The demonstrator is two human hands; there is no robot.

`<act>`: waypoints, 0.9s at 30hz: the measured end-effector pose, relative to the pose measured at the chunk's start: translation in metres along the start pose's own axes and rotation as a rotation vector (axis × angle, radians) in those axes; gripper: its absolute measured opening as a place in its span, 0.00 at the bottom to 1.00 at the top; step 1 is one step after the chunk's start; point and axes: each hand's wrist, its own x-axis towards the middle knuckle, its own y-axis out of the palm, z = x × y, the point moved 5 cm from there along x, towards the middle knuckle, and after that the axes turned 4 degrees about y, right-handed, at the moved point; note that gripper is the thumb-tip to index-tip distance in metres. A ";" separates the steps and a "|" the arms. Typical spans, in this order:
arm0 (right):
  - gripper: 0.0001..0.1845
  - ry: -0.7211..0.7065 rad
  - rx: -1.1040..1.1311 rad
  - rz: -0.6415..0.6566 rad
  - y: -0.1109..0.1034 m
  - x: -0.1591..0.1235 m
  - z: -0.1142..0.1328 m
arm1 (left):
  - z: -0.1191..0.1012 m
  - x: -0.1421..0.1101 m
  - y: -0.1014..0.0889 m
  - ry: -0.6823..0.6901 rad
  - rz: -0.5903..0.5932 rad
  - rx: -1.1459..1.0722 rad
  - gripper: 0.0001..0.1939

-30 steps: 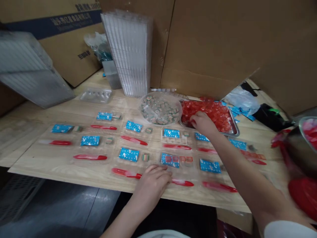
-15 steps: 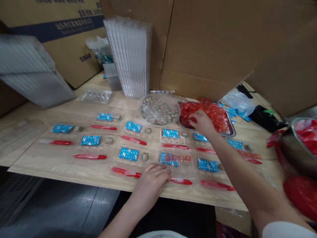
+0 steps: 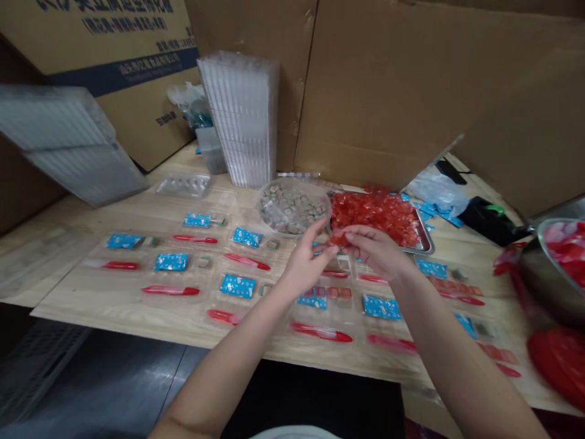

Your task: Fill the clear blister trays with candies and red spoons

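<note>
My left hand (image 3: 307,262) and my right hand (image 3: 375,250) meet above the table, and both pinch a small red wrapped candy (image 3: 339,238) between their fingertips. Just behind them stands a metal tray (image 3: 426,242) heaped with red wrapped candies, and left of it a clear round bowl (image 3: 294,208) of green and brown pieces. Under my hands lie clear blister trays (image 3: 237,286) holding blue packets (image 3: 237,285), red spoons (image 3: 170,291) and small candies.
A tall stack of clear trays (image 3: 242,119) leans against cardboard boxes (image 3: 379,91) at the back, and another stack (image 3: 73,143) lies at the left. A metal bowl (image 3: 548,268) of red pieces and a red lid (image 3: 560,360) sit at the right. The table's front edge runs below my arms.
My right hand came back from the red candy tray with a piece. My left hand rose off the front blister tray and joined it at the candy.
</note>
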 end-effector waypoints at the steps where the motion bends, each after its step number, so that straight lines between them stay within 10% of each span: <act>1: 0.14 -0.017 -0.007 0.005 0.007 -0.009 0.001 | 0.005 0.006 0.005 -0.006 -0.009 -0.059 0.21; 7: 0.16 -0.230 -0.296 -0.143 0.021 -0.039 0.002 | 0.024 -0.009 0.015 -0.116 -0.133 -0.253 0.12; 15: 0.11 -0.214 -0.096 -0.269 0.012 -0.039 0.005 | 0.019 -0.021 -0.006 -0.370 -0.405 -0.697 0.10; 22: 0.15 -0.462 -0.849 -0.535 -0.026 0.012 0.032 | 0.009 -0.034 -0.002 -0.609 -0.089 -0.980 0.10; 27: 0.16 -0.557 -0.811 -0.166 0.015 -0.019 0.042 | 0.012 -0.041 0.006 -0.683 -0.078 -0.948 0.09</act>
